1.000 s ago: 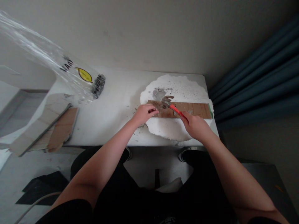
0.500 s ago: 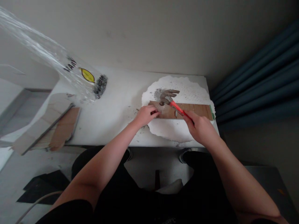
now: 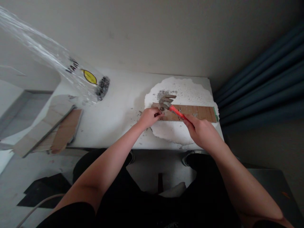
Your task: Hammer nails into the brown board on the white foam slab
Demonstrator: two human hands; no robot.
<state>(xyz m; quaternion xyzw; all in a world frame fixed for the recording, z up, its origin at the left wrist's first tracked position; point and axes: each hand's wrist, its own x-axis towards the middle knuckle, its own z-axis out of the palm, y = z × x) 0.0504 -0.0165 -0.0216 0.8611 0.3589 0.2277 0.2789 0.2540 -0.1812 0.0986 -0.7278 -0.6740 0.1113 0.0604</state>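
Note:
A brown wooden board (image 3: pixel 194 112) lies across a white foam sheet (image 3: pixel 180 133) on the right of the white table (image 3: pixel 114 117). My right hand (image 3: pixel 201 131) is closed round the red handle of a claw hammer (image 3: pixel 167 104), whose head sits over the board's left end. My left hand (image 3: pixel 149 116) is closed in a pinch at that same end, just beside the hammer head; what it pinches is too small to make out. Grey dust and chips lie on the foam behind the hammer.
A clear plastic bag (image 3: pixel 71 74) with a yellow label hangs over the table's back left. Several wooden planks (image 3: pixel 52 131) lie at the left edge. Dark blue curtains (image 3: pixel 263 82) hang to the right. The wall runs right behind the table.
The hammer head rose half a second ago and has come back down onto the board's left end. My left hand has stayed pinched at the same spot.

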